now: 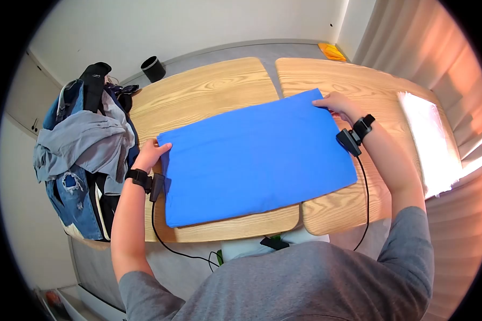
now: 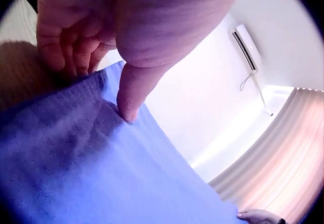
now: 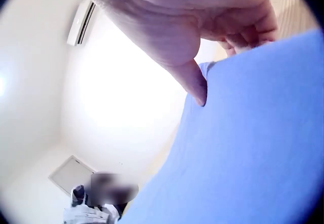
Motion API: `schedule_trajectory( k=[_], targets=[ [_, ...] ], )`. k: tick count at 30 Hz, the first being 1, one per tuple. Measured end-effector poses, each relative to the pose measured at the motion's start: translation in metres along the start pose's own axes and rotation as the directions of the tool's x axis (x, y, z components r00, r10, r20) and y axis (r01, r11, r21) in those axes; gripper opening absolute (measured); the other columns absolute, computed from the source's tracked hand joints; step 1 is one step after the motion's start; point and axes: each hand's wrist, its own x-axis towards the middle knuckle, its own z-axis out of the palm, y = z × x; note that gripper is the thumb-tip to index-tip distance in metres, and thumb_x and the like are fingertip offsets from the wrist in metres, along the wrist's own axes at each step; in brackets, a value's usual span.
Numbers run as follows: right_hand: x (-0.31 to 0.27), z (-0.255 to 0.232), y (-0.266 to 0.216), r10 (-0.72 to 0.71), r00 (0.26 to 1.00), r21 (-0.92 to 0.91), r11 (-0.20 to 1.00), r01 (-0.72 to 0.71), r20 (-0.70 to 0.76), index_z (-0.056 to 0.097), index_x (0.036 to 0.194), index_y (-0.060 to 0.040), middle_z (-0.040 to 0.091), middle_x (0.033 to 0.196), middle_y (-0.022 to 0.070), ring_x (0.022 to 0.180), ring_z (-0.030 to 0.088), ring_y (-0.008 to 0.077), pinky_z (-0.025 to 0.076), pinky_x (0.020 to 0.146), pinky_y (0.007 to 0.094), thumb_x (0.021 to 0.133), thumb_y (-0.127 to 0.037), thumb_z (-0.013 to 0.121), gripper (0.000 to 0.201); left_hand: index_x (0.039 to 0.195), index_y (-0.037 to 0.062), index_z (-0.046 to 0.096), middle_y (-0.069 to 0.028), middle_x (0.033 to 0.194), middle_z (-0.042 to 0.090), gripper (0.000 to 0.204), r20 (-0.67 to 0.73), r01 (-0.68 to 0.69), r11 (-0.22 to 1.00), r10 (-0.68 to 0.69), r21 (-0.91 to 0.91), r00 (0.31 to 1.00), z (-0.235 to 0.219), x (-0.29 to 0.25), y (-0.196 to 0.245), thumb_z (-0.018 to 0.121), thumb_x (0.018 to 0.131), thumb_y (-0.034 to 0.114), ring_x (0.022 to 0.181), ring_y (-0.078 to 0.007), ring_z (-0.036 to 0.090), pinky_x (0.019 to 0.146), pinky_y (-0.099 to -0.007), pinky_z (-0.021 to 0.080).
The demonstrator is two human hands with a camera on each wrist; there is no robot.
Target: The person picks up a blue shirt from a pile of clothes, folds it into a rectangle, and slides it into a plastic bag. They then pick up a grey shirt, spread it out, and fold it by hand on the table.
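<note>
A blue cloth (image 1: 257, 160), folded into a flat rectangle, lies across two wooden tables in the head view. My left hand (image 1: 151, 154) pinches its far left corner, thumb on top. At the far right corner my right hand (image 1: 337, 104) pinches the cloth, thumb on top. The left wrist view shows the left hand (image 2: 126, 26) with its thumb on the blue cloth (image 2: 121, 173) and the fingers at its edge. In the right wrist view the right hand (image 3: 197, 26) grips the edge of the cloth (image 3: 243, 133) likewise, fingertips partly hidden.
A pile of clothes (image 1: 85, 144), grey and denim, stands at the left. A black bin (image 1: 153, 69) is on the floor behind the tables. A white sheet-like item (image 1: 431, 144) lies on the right table (image 1: 380, 200). A yellow item (image 1: 332, 52) is on the floor, far right.
</note>
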Motion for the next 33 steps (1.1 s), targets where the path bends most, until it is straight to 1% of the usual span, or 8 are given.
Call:
schedule_trajectory(
  k=[11, 14, 21, 22, 24, 27, 29, 33],
  targets=[
    [-0.053, -0.014, -0.029, -0.111, 0.981, 0.646, 0.763, -0.019, 0.159, 0.054, 0.114, 0.0005, 0.059, 0.109, 0.0115, 0.096, 0.058, 0.0187, 0.048, 0.087, 0.0306, 0.086, -0.013, 0.061, 0.033, 0.123, -0.0007, 0.049, -0.0067, 0.118, 0.056, 0.038, 0.127, -0.118, 0.712, 0.281, -0.692, 0.951, -0.012, -0.044, 0.03, 0.055, 0.091, 0.018, 0.104, -0.0156, 0.053, 0.092, -0.0302, 0.04],
    [-0.082, -0.03, -0.047, -0.288, 0.958, 0.654, 0.724, 0.222, -0.007, 0.051, 0.118, -0.0018, 0.059, 0.108, 0.0084, 0.096, 0.057, 0.018, 0.047, 0.09, 0.0316, 0.088, -0.01, 0.058, 0.032, 0.12, 0.0004, 0.049, -0.0056, 0.116, 0.057, 0.035, -0.156, -0.383, 0.607, 0.393, -0.696, 0.906, -0.028, -0.061, 0.061, 0.056, 0.09, 0.018, 0.103, -0.0159, 0.053, 0.091, -0.0302, 0.041],
    [-0.163, -0.105, -0.052, -0.771, 0.559, 0.401, 0.428, 0.81, -0.305, 0.056, 0.11, -0.003, 0.061, 0.107, 0.0049, 0.101, 0.055, 0.0149, 0.041, 0.093, 0.0292, 0.089, -0.006, 0.054, 0.021, 0.127, 0.0021, 0.044, -0.0061, 0.12, 0.053, 0.043, -0.518, -0.753, 0.352, 0.562, -0.556, 0.645, -0.072, -0.141, 0.105, 0.054, 0.086, 0.0, 0.105, -0.0144, 0.053, 0.091, -0.0269, 0.04],
    [-0.181, -0.1, -0.042, -0.728, 0.591, 0.392, 0.46, 0.797, -0.347, 0.059, 0.101, -0.0029, 0.063, 0.102, 0.0053, 0.098, 0.057, 0.0154, 0.043, 0.091, 0.0292, 0.09, -0.008, 0.054, 0.014, 0.123, 0.0015, 0.047, -0.006, 0.118, 0.055, 0.041, -0.442, -0.747, 0.429, 0.614, -0.508, 0.653, -0.069, -0.152, 0.095, 0.054, 0.083, -0.003, 0.103, -0.0146, 0.054, 0.09, -0.0266, 0.041],
    [-0.213, -0.091, -0.016, -0.668, 0.694, -0.223, 0.744, 0.63, -0.268, 0.06, 0.095, -0.0024, 0.063, 0.099, 0.007, 0.099, 0.058, 0.0168, 0.044, 0.091, 0.0297, 0.089, -0.007, 0.055, 0.01, 0.115, 0.0002, 0.053, -0.0063, 0.113, 0.058, 0.036, -0.254, -0.677, 0.558, 0.65, -0.481, 0.716, -0.059, -0.169, 0.059, 0.053, 0.08, -0.006, 0.102, -0.0153, 0.055, 0.089, -0.0265, 0.042],
    [-0.224, -0.064, 0.061, -0.529, 0.848, 0.113, 0.845, 0.522, 0.038, 0.06, 0.09, -0.0001, 0.062, 0.099, 0.0089, 0.105, 0.056, 0.018, 0.042, 0.095, 0.0305, 0.074, 0.014, 0.05, 0.023, 0.102, -0.0005, 0.058, -0.0083, 0.103, 0.063, 0.028, -0.004, -0.466, 0.811, 0.497, -0.353, 0.868, -0.002, -0.194, 0.006, 0.049, 0.077, -0.009, 0.104, -0.019, 0.058, 0.094, -0.0293, 0.041],
    [-0.236, -0.045, 0.099, -0.384, 0.918, 0.065, 0.923, 0.379, 0.101, 0.058, 0.089, 0.0036, 0.061, 0.098, 0.0101, 0.102, 0.056, 0.0183, 0.041, 0.095, 0.0307, 0.059, 0.018, 0.035, 0.04, 0.099, 0.0, 0.06, -0.0116, 0.106, 0.063, 0.032, 0.204, -0.531, 0.843, 0.536, -0.084, 0.819, 0.021, -0.212, -0.019, 0.046, 0.073, -0.012, 0.111, -0.0238, 0.055, 0.097, -0.0334, 0.039],
    [-0.258, -0.009, 0.131, -0.381, 0.923, -0.006, 0.924, 0.382, -0.05, 0.058, 0.095, -0.0001, 0.059, 0.11, 0.0106, 0.11, 0.052, 0.0206, 0.037, 0.1, 0.0332, 0.063, 0.013, 0.045, 0.038, 0.098, 0.0008, 0.061, -0.013, 0.11, 0.062, 0.034, 0.023, -0.539, 0.814, 0.556, -0.216, 0.831, 0.05, -0.236, -0.03, 0.047, 0.069, -0.01, 0.116, -0.0288, 0.051, 0.1, -0.0384, 0.037]
  ],
)
